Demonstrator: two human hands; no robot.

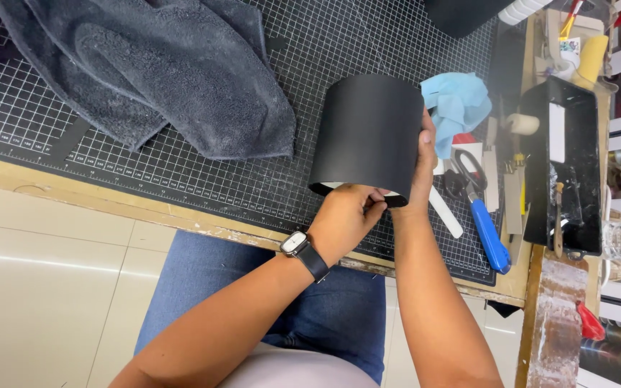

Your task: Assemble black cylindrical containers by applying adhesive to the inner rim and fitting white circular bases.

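A black sheet curled into a wide cylinder (368,129) is held up over the black gridded cutting mat (203,179). Its inside shows white at the lower rim. My left hand (344,215), with a black wristwatch on the wrist, pinches the cylinder's near lower edge. My right hand (423,162) grips its right side, fingers wrapped behind it. Both forearms reach up from my lap, over blue trousers.
A dark grey towel (181,72) lies on the mat's far left. Right of the cylinder are a light blue cloth (458,104), blue-handled scissors (479,208), a white stick (445,213) and a black box (566,165). The wooden table edge (109,197) runs along the front.
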